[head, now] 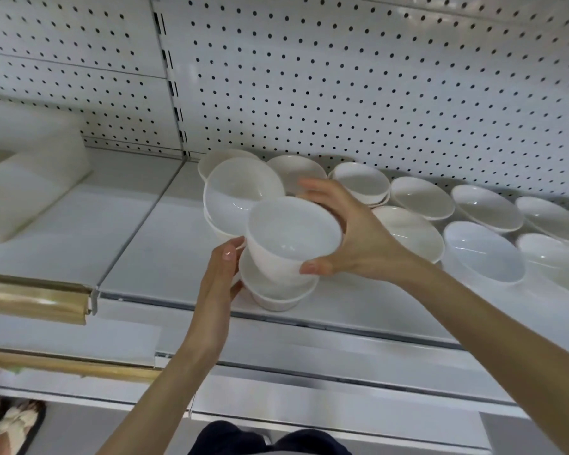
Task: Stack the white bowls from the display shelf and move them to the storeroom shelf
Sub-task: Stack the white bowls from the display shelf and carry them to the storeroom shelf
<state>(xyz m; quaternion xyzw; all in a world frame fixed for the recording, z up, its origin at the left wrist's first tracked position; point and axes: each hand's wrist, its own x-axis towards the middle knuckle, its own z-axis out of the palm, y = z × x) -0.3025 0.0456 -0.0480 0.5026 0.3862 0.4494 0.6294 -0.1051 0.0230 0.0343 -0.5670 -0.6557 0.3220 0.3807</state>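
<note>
My right hand (352,234) grips a white bowl (293,233) by its rim, thumb on the near side and fingers over the far side. The bowl sits tilted in the top of a short stack of white bowls (276,290) near the front edge of the display shelf (165,257). My left hand (219,277) holds the left side of that stack, thumb up against the held bowl. Behind it stands another stack of white bowls (240,195). Several single white bowls (483,247) lie in rows to the right.
A white pegboard wall (342,93) backs the shelf. A white foam block (30,172) lies on the neighbouring shelf at the left, with gold trim (33,300) along its front. A lower shelf edge (309,382) runs below. Sandalled feet (10,425) show at bottom left.
</note>
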